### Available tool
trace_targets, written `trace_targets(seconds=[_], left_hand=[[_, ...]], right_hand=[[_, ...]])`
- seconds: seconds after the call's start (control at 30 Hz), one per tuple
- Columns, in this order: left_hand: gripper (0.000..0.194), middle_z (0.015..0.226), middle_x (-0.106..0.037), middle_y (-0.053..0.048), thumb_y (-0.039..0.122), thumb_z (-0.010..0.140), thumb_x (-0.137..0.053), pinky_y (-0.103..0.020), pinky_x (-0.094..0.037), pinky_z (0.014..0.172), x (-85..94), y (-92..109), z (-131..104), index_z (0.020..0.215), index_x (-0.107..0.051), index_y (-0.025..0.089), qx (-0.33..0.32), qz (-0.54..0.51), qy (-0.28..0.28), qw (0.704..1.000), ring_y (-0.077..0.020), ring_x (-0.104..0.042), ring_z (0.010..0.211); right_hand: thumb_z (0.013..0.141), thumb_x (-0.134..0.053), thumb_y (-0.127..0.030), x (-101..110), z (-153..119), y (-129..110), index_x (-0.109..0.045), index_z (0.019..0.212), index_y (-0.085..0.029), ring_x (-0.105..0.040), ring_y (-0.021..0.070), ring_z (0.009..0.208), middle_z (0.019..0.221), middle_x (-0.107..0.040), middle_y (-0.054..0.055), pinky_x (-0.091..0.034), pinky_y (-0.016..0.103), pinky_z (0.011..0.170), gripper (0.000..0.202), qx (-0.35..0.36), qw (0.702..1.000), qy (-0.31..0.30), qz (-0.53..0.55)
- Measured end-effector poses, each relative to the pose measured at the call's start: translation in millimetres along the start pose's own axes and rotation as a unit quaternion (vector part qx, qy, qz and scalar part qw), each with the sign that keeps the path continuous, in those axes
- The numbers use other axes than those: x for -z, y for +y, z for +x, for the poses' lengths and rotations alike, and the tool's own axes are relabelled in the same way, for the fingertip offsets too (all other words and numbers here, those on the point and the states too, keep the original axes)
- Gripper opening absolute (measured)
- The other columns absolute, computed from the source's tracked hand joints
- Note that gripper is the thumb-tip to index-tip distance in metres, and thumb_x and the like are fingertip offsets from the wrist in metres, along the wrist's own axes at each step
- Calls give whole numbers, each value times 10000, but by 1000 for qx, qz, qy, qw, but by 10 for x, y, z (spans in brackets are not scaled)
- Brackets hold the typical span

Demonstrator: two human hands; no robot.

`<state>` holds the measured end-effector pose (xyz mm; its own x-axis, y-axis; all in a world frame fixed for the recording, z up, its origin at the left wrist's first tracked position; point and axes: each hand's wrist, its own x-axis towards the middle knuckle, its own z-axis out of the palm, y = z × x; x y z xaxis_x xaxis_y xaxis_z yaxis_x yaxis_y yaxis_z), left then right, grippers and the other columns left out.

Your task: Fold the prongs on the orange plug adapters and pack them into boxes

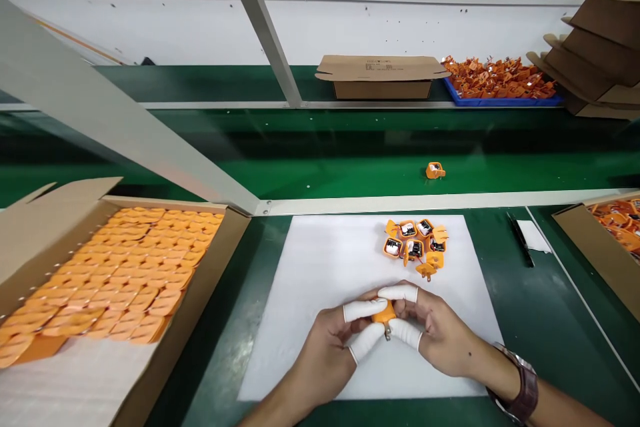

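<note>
"While the left hand (pixel 325 347) and right hand (pixel 443 333) grip together, what's held?"
"An orange piece (pixel 382 313), over the white sheet (pixel 330 267); similar pieces (pixel 393 247) lie toward the sheet's far right corner."

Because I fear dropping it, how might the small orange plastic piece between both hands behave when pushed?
Probably light: white-covered fingertips hold the orange piece. Its moulded plastic looks stiff. The projecting tab might hinder rolling.

At the frame's right you see a black pen (pixel 521 240) beside a white slip (pixel 537 237); upper right, stacked cardboard boxes (pixel 606 55).
</note>
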<state>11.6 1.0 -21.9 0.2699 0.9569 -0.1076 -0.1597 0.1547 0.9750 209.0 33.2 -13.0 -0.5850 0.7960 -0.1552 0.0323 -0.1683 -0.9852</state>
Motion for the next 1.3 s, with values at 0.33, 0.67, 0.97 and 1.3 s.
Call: trace_targets(seconds=[0.33, 0.67, 0.97, 1.3], left_hand=[[274, 1212, -750, -73, 250, 868, -715, -340, -587, 943, -35, 30, 10, 1139, -755, 265, -21, 65, 20, 997, -252, -725, 1066], [294, 1099, -790, -74, 325, 846, -711, -337, -611, 900, -18, 31, 36, 1118, -739, 217, 13, 30, 25, 999, -238, -756, 962], [365, 992, -792, -79, 369, 810, -740, -299, -627, 810, 57, 3, -20, 1142, -718, 219, -30, 44, 78, 996, -194, -744, 779], [382, 970, -775, -116, 282, 767, -760, -320, -620, 739, 76, -368, 17, 1129, -695, 179, -52, 60, 62, 995, -216, -742, 744]], right_hand=[[953, -584, -325, 1, -20, 4, -600, 1198, -217, -542, 152, 809, 906, -542, 15, -514, 334, 807, 269, 17, 998, 14, -52], [984, -536, -365, -75, -163, -45, -500, 1379, -282, -663, 198, 872, 955, -676, 35, -565, 359, 876, 405, 28, 980, 26, -193], [985, -489, -328, 593, 388, -946, -336, 1510, -172, -582, 307, 1176, 1282, -590, 176, -492, 458, 987, 569, 72, 781, 153, -601], [954, -625, -393, 886, 1876, -969, -607, 1224, -144, -654, 246, 1066, 1228, -644, 113, -544, 450, 915, 368, -90, 767, 153, -616]])
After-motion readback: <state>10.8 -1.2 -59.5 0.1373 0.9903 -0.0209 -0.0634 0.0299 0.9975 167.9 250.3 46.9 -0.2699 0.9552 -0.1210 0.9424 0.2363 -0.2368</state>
